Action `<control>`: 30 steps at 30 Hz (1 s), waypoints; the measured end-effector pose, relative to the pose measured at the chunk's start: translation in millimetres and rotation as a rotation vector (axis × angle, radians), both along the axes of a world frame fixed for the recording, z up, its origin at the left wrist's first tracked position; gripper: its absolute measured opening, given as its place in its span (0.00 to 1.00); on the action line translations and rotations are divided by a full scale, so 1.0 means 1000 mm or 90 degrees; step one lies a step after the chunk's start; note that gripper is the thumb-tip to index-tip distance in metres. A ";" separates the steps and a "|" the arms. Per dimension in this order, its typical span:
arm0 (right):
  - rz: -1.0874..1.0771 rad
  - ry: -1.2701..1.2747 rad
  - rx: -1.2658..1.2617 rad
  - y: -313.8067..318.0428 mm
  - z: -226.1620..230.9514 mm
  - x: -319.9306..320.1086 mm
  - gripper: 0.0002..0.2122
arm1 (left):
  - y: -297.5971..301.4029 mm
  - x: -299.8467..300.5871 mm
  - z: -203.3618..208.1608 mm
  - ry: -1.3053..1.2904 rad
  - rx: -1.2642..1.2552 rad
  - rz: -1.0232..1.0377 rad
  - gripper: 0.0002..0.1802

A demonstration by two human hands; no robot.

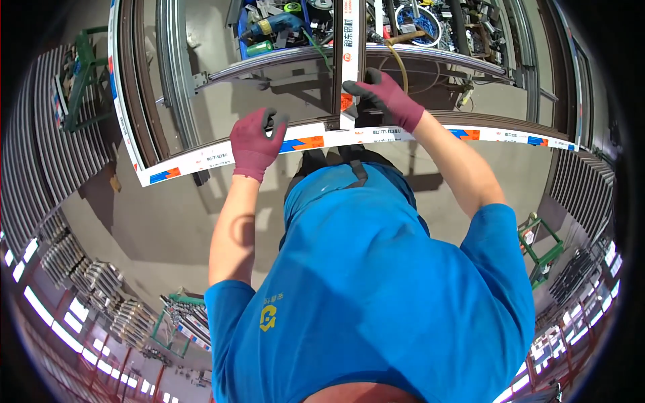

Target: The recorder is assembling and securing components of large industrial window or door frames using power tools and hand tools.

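A large brown window frame [142,101] lies in front of me, its outer edges wrapped in white, blue and orange film. My left hand [256,140], in a maroon glove with grey fingertips, is over the front rail [222,156]. Its fingers curl toward the thumb; anything small between them cannot be made out. My right hand [391,97], gloved alike, reaches to the white-taped centre bar [347,54]. Its thumb lies across the bar, with the other fingers apart from it at the bar's right side. An orange sticker [347,102] shows just below the thumb.
Beyond the frame's near panes are a blue bin [243,30] with a power drill [274,25], a white bucket [435,27] of small parts and a hammer [406,37]. Green stands [84,84] are at the sides. Stacked long profiles [40,127] line the left.
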State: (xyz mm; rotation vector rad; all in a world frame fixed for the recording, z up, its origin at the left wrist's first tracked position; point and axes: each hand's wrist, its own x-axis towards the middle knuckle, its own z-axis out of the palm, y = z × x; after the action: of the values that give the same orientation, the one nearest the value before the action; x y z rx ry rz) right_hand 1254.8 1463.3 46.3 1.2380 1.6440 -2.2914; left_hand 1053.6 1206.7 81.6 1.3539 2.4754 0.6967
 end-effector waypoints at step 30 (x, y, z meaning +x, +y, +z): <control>0.008 0.019 0.428 -0.028 0.024 0.007 0.37 | 0.023 -0.005 0.023 -0.188 -0.211 0.042 0.15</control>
State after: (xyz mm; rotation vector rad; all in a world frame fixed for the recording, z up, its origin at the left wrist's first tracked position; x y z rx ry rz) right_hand 1262.2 1435.6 70.5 1.2661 2.5378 -1.7941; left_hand 1048.2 1230.0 104.2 0.9764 2.2801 0.4357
